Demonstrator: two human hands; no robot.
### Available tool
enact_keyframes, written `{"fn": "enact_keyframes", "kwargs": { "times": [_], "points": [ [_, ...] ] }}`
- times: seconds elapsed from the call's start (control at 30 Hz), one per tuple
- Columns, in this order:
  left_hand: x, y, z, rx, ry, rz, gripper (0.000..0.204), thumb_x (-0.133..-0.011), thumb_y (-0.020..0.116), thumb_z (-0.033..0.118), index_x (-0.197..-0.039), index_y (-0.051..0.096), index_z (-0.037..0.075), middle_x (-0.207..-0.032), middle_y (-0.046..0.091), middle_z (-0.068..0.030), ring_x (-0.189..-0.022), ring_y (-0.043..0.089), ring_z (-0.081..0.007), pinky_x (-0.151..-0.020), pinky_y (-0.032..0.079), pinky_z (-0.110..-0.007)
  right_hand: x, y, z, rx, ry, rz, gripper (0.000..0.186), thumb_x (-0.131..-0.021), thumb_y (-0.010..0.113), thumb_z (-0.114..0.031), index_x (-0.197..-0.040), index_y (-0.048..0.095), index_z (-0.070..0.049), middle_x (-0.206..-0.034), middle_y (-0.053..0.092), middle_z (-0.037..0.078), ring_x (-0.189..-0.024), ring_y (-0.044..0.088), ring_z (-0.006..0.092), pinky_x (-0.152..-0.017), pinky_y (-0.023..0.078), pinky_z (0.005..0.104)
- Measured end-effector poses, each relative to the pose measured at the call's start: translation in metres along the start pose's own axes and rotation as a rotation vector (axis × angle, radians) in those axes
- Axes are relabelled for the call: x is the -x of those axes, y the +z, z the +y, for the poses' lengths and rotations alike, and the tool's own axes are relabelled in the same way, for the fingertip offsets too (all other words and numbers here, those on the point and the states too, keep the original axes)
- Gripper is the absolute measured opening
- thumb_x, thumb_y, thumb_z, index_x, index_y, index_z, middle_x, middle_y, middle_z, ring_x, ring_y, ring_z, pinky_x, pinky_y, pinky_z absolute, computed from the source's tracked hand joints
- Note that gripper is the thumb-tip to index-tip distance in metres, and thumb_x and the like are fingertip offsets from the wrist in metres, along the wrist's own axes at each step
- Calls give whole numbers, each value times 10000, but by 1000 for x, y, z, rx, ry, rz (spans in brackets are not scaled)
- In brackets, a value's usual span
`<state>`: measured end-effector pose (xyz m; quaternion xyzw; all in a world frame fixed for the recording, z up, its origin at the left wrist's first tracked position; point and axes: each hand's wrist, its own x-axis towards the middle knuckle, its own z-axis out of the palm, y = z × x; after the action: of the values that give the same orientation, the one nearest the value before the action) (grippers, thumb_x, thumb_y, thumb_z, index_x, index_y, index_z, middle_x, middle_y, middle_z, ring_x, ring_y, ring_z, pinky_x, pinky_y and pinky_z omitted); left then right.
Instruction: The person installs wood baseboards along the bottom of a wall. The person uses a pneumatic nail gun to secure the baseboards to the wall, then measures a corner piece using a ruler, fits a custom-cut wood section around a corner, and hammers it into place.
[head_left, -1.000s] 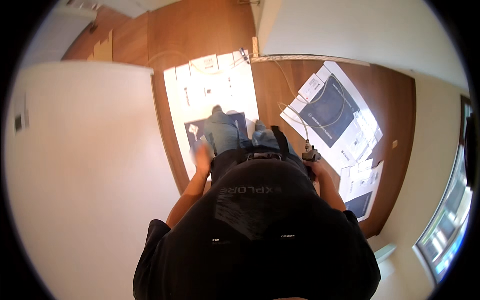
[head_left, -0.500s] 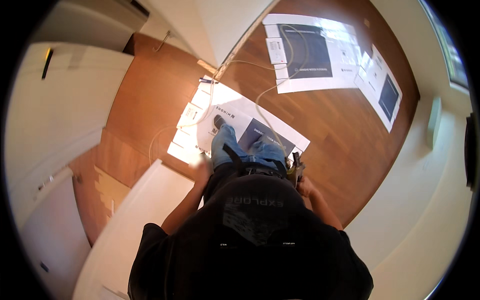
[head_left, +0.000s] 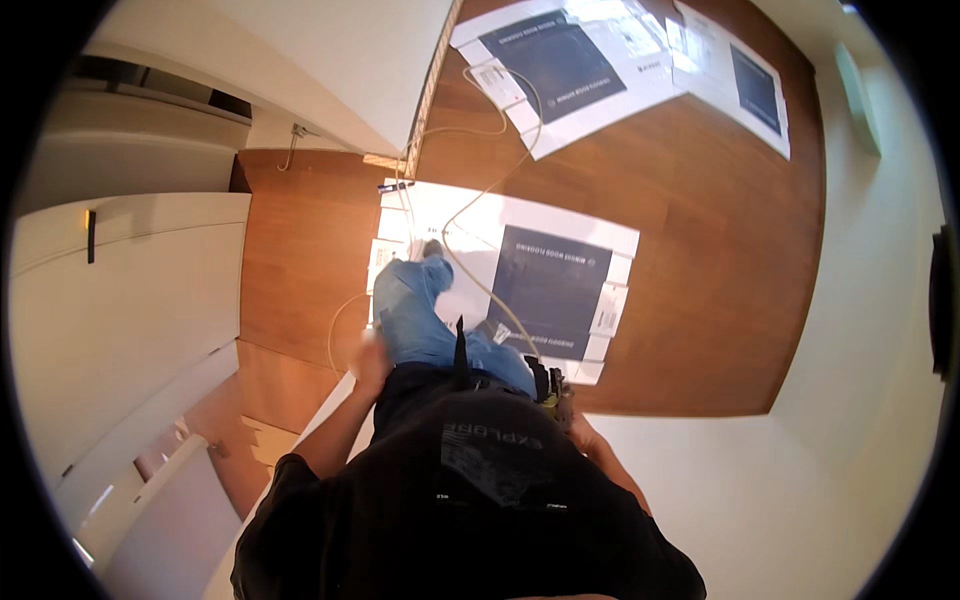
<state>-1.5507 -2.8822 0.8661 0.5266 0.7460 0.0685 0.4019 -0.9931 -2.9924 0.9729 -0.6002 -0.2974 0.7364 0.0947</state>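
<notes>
My left hand (head_left: 372, 365) hangs beside my left thigh and is smeared by motion. A pale patch shows at its fingers, but I cannot make out whether it holds anything. My right hand (head_left: 580, 428) is at my right hip, closed round a dark tool (head_left: 556, 384) with a yellowish part; my body partly hides it. A thin pale hose (head_left: 468, 262) leads from beside the tool across the floor. Under my feet lies a flattened white cardboard sheet (head_left: 465, 205) with a dark printed panel.
Further flattened cardboard (head_left: 640, 75) lies on the brown wood floor (head_left: 700, 230) at the far right. The hose loops past a wall corner (head_left: 395, 162). A small dark object (head_left: 395, 187) rests at the sheet's corner. White panels (head_left: 130, 300) stand left; a pale green board (head_left: 858, 98) leans right.
I have stepped forward over the cardboard, and my view has turned to the right. My left hand has swung beside my thigh. The tool stays in my right hand.
</notes>
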Motion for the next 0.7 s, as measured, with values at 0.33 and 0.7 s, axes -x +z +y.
{"fn": "enact_keyframes", "kwargs": {
  "times": [0.33,0.7],
  "points": [
    [58,-100,105,811,-625,-265,381,-1087,549,521,-1087,642,151,-974,581,8,-891,560,-157,-811,475,-346,76,4,-23,-433,223,120,357,-906,842,-290,-1087,762,8,-965,772,86,-856,722,201,-839,585,378],
    [-341,-36,18,349,1,43,339,-1150,490,400,-1002,604,116,-843,543,31,-751,494,-94,-688,428,-288,-401,-274,196,87,338,865,369,-835,800,-312,-1036,793,-3,-856,751,157,-795,722,338,-750,549,474]
  ]
}}
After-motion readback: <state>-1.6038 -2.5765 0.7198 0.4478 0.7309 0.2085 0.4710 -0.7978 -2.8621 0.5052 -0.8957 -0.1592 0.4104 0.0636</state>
